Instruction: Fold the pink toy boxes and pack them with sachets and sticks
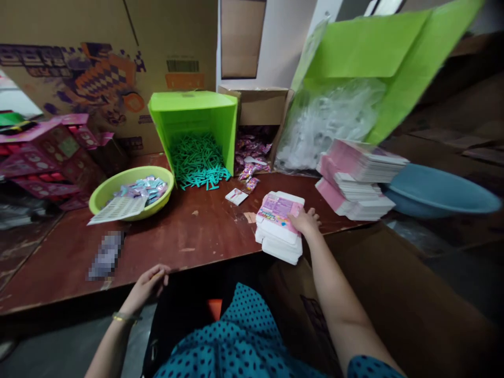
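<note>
My right hand (pixel 305 221) rests on the right side of a small stack of folded pink-and-white boxes (pixel 279 226) near the table's front edge, fingers touching the top box. My left hand (pixel 148 284) hangs at the front edge of the brown table (pixel 189 231) with loosely curled fingers, holding nothing I can see. A taller pile of flat pink box blanks (pixel 360 178) lies to the right of my right hand.
A green bowl (pixel 103 195) holds small packets and a paper sheet. A tipped green box (pixel 197 126) spills teal sticks (pixel 199 163). A cardboard box of pink packets (pixel 254 144), a plastic bag (pixel 331 121), a blue basin (pixel 437 197) and pink boxes (pixel 47 157) surround the table.
</note>
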{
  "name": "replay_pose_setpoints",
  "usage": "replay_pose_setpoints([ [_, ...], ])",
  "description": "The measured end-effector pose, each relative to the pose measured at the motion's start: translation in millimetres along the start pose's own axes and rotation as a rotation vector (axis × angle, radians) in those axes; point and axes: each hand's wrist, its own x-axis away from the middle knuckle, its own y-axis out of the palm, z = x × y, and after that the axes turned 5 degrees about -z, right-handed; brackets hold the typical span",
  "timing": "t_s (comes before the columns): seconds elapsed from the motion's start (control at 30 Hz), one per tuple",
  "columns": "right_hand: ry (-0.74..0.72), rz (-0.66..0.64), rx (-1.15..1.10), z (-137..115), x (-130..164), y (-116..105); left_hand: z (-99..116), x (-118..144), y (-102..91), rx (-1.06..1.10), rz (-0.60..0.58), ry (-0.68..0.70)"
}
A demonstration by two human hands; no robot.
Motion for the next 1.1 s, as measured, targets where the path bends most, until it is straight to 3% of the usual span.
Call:
replay_pose_setpoints([
  [0.1, -0.166, -0.078, 0.207, -23, 44, 48, 6, 9, 7.9, -0.015, 0.032, -0.008],
  [0.17, -0.28, -0.029, 0.304, -24, 70, 79, 8, 14, 12.0, -0.002, 0.039, -0.026],
  [0.23, -0.342, 0.06, 0.355, -15, 77, 94, 8, 17, 11.9, 0.023, 0.054, -0.034],
  [0.3, -0.38, 0.092, 0.369, -3, 61, 95, 6, 20, 7.9, 0.046, 0.071, -0.033],
  [0.43, -0.465, 0.071, 0.4, 18, -6, 73, 2, 31, -13.6, 0.041, 0.168, 0.027],
  [0.53, -0.493, 0.026, 0.398, 30, -47, 60, 1, 42, -56.7, -0.004, 0.402, 0.136],
  [0.63, -0.514, 0.026, 0.362, 36, -63, 57, 8, 47, -131.7, -0.153, 0.86, 0.173],
  [0.7, -0.512, 0.025, 0.355, 38, -65, 58, 16, 43, -188.2, -0.394, 1.143, 0.05],
  [0.8, -0.488, 0.021, 0.376, 38, -65, 61, 31, 26, -253.3, -0.645, 1.15, -0.161],
  [0.87, -0.49, 0.027, 0.38, 38, -66, 63, 38, 8, -274.4, -0.715, 1.072, -0.224],
  [0.97, -0.5, 0.031, 0.375, 38, -68, 63, 45, -22, -279.4, -0.841, 1.01, -0.306],
  [1.1, -0.484, 0.033, 0.372, 36, -66, 61, 42, -60, -268.7, -0.954, 0.967, -0.318],
])
